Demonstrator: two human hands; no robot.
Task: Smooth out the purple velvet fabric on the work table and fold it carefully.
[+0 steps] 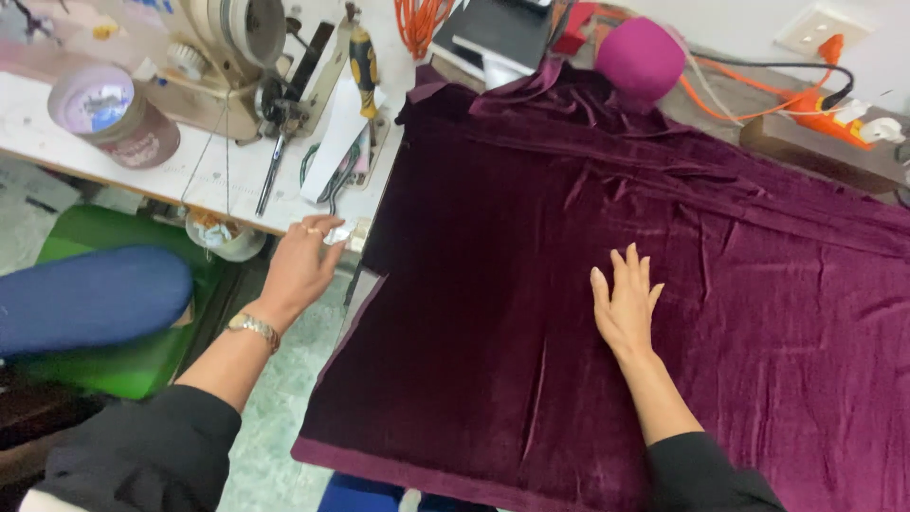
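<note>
While the right hand lies flat, fingers spread, on the dark purple velvet cloth, the left hand pinches a small white object. That object sits at the white table edge, just left of the cloth.

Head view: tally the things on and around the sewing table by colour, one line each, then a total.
Purple or maroon: 3 – velvet cloth under the right hand, magenta ball, round tin
Orange: 2 – cable bundle, power strip
Yellow and black: 1 – screwdriver
White: 1 – small piece at the left hand
Total: 7
</note>
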